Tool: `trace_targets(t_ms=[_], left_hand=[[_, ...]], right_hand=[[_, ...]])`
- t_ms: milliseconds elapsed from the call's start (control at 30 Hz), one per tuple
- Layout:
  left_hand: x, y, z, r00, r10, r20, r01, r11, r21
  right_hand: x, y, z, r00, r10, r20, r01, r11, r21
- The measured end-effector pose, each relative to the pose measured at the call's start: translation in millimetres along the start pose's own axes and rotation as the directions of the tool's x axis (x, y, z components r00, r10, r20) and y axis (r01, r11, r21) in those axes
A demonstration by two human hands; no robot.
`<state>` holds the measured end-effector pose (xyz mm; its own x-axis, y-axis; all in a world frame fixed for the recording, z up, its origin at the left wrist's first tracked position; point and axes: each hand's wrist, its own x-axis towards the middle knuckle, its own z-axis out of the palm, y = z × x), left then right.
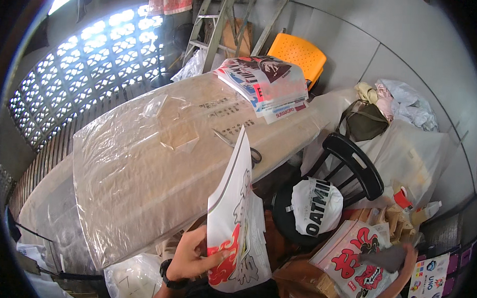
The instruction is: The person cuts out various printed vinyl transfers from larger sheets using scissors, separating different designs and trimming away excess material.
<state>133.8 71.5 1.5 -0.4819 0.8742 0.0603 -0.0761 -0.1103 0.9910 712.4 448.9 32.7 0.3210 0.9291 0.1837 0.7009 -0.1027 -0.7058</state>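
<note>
My left hand [195, 257], with a black watch at the wrist, grips a white printed sheet [241, 222] with red and grey artwork. The sheet stands bent upright in front of me, its pointed top reaching over the table. My right hand [409, 259] is out at the lower right, smeared by motion, with a dark grey flat piece [383, 258] at its fingers; I cannot make out its kind. Below that piece lies a stack of white printed sheets [345, 252] in red and black. Scissors [255, 156] rest on the table, partly behind the held sheet.
The plastic-covered table [128, 161] carries a pile of printed sheets [267, 81] at its far end. A black chair [353, 161] holds a white printed bundle [316, 207]. Beyond stand a yellow chair [299, 54] and a stepladder [213, 35]. Bags [368, 122] crowd the right wall.
</note>
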Motion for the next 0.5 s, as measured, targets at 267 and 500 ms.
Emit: trace_targets(t_ms=[267,500], left_hand=[[-16.4,20.2,-17.2,0.990,0.103,0.097,-0.105,0.994,0.011],[-32.2,-24.6,-8.5,0.987,-0.152,-0.046,0.148,0.986,-0.077]], right_hand=[[-7.6,-421.8,204.4,0.797,-0.581,0.164,0.114,0.413,0.904],[22.0,-677.6,451.3,0.862,-0.434,0.260,-0.230,0.121,0.966]])
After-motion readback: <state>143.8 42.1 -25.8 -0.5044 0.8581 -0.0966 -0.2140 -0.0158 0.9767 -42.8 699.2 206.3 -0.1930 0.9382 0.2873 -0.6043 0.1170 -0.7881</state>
